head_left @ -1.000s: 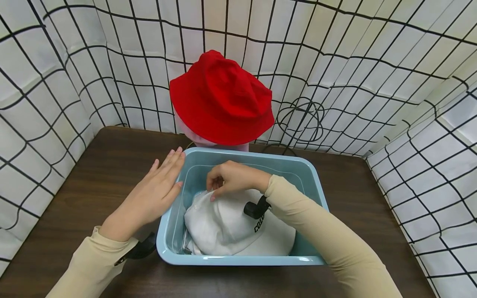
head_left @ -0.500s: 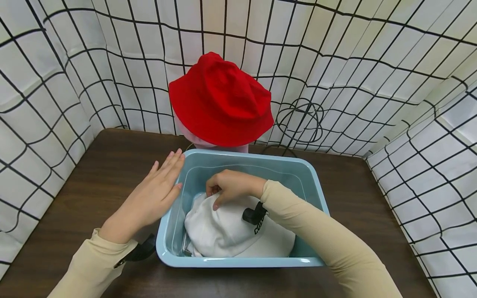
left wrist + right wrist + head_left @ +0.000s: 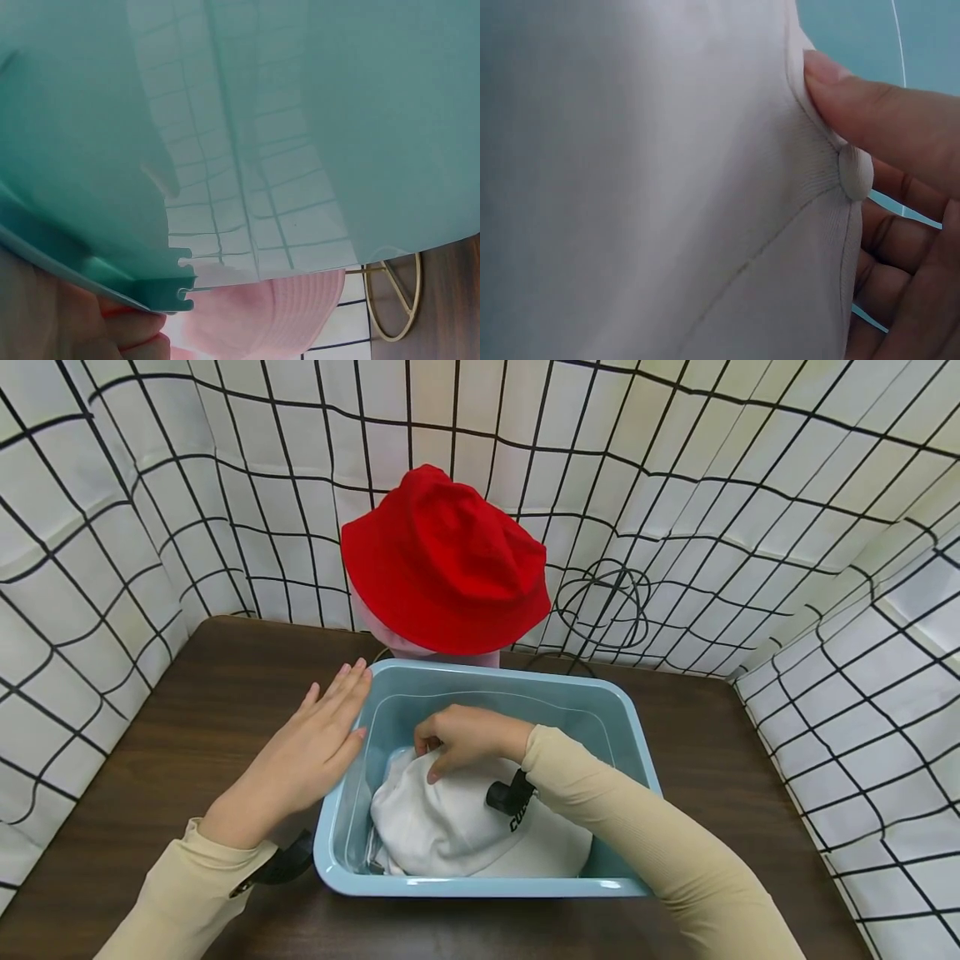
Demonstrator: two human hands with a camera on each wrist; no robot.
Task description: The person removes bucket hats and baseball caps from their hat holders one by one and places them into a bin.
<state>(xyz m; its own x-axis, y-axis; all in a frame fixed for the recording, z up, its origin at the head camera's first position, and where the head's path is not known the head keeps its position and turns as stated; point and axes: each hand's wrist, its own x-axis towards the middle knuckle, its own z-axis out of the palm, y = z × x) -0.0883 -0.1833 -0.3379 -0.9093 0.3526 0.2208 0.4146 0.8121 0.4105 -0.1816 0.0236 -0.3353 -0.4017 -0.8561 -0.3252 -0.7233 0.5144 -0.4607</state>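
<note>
A white cap (image 3: 442, 827) with black lettering lies in a light blue plastic bin (image 3: 480, 886) on a dark wooden table. My right hand (image 3: 450, 745) reaches into the bin and pinches the top of the cap's crown. The right wrist view shows the thumb (image 3: 877, 112) on the white cap (image 3: 667, 187) beside its crown button (image 3: 855, 172), with curled fingers under the fabric. My left hand (image 3: 322, 735) lies flat, fingers straight, against the bin's left rim and outer wall. The left wrist view shows mostly the bin wall (image 3: 300, 112).
A red bucket hat (image 3: 442, 560) sits on a pink mannequin head (image 3: 420, 647) just behind the bin. A black wire stand (image 3: 603, 602) is at the back right. Black-gridded white cloth walls enclose the table (image 3: 225, 693) on three sides.
My right hand has sunk slightly lower into the bin with the cap's crown in its pinch. The left hand has stayed on the bin's side.
</note>
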